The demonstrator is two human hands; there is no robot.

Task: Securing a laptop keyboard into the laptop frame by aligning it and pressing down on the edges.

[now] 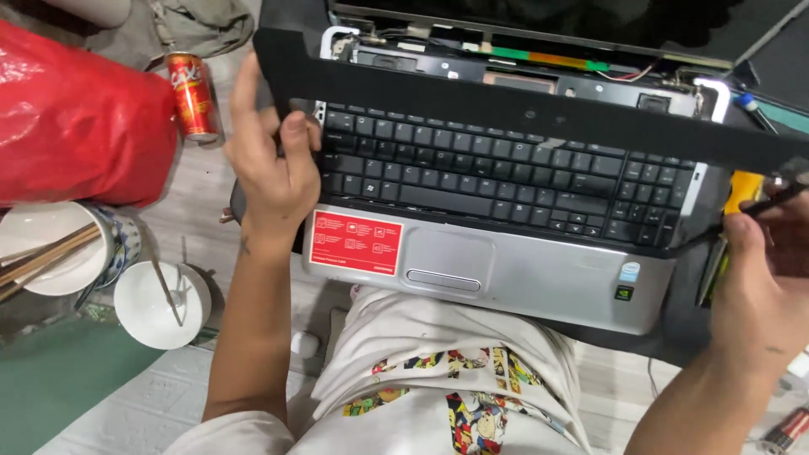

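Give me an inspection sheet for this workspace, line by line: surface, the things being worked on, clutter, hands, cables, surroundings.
Surface: pale plank floor; the laptop sits on the person's lap.
Job's things: laptop partly dismantled; black bezel frame lifted over the keyboard, hinge area exposed.
Clutter: red can, red bag, two white bowls, chopsticks.
Hands: left hand grips the frame's left end; right hand holds its right end.
Cables: thin red and white wires near the hinge.
Surroundings: green mat at lower left.
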